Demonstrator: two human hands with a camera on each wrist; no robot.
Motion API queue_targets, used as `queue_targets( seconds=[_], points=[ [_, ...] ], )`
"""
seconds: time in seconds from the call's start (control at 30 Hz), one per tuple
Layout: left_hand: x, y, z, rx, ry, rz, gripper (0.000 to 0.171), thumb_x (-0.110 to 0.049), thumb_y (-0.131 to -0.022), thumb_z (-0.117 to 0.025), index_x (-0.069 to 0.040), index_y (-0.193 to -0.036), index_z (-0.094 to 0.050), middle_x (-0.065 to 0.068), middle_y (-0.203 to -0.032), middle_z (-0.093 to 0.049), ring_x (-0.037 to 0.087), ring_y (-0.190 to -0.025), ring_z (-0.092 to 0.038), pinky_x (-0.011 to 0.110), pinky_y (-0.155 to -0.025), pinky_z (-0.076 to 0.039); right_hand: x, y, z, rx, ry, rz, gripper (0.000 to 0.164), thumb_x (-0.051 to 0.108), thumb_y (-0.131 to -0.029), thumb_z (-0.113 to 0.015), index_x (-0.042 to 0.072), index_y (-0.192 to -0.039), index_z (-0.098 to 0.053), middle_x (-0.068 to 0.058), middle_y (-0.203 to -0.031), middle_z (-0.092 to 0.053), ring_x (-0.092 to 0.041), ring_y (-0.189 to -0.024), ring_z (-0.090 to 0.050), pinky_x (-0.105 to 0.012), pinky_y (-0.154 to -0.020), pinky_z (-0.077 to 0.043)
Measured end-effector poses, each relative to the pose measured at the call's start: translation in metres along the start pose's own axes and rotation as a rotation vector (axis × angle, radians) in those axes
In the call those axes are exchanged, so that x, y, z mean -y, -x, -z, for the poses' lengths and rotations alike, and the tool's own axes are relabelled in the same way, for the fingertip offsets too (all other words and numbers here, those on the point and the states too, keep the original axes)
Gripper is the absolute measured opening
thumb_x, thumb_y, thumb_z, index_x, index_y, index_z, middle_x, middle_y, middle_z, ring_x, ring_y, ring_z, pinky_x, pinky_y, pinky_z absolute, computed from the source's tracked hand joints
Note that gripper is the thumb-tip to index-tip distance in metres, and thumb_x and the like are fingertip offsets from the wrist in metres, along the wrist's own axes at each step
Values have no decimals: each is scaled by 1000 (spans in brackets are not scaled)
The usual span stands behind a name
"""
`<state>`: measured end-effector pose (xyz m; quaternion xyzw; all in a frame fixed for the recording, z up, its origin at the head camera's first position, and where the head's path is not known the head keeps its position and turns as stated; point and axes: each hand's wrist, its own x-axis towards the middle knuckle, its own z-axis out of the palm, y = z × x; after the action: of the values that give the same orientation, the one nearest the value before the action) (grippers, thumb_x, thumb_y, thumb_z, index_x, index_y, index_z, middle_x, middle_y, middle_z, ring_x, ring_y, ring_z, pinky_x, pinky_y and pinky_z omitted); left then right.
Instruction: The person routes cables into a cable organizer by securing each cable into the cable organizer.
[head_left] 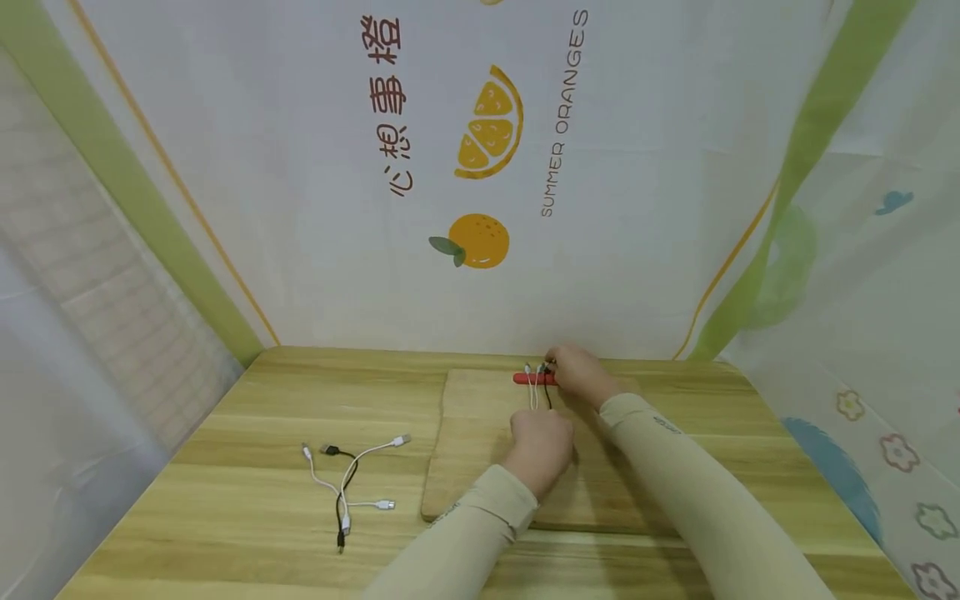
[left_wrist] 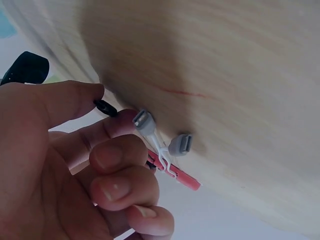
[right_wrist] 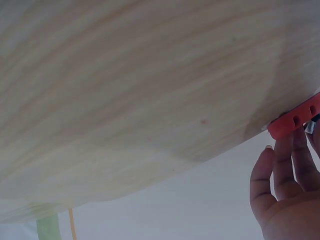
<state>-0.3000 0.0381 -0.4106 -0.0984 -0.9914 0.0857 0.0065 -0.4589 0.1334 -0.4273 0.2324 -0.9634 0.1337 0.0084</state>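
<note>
A red cable holder [head_left: 520,378] with slots lies along the far edge of a wooden board. White cables [head_left: 533,398] run from it toward me, and in the left wrist view their white connector [left_wrist: 145,123] and grey connector [left_wrist: 181,145] hang free. My left hand [head_left: 542,446], over the board, pinches the small black plug [left_wrist: 105,107] of a black cable [head_left: 548,396] between thumb and forefinger. At the holder, my right hand [head_left: 585,373] grips the other end of that black cable. Its fingers touch the red strip [right_wrist: 290,122] in the right wrist view.
The wooden board [head_left: 465,458] rests on a wood-grain table [head_left: 255,467]. Left of it lies a loose crossing group of white cables [head_left: 363,454] and a black cable [head_left: 352,471]. A printed white cloth [head_left: 615,275] hangs behind the table.
</note>
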Motion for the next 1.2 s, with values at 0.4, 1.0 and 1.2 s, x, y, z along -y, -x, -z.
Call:
queue_targets(
  seconds=[0.4,1.0,1.2],
  points=[
    [-1,5,1,-66,-23,-38,14,-32,-99,-69,-33,-90,-80,-12,-92,-78,11,-79,-71,34,-59,-47,3,0,3,68,111,25,51,-8,-90,-55,3,-137,-69,-18,-115,-68,-24,-92,-58,-40,-85,-56],
    [-1,9,-4,-126,-9,-34,14,-30,-98,-70,-29,-87,-79,-12,-90,-78,11,-79,-72,34,-60,-48,3,-3,-5,108,97,109,63,-9,-90,-48,4,-151,-58,-22,-143,-64,-42,-131,-62,-52,-110,-53],
    [1,11,-3,-121,8,-36,11,-30,-98,-71,-29,-90,-79,-12,-91,-78,12,-81,-73,35,-61,-50,0,-4,-5,107,-30,145,66,-11,-85,-47,-1,-150,-57,-24,-144,-64,-42,-134,-61,-52,-113,-51]
  ],
)
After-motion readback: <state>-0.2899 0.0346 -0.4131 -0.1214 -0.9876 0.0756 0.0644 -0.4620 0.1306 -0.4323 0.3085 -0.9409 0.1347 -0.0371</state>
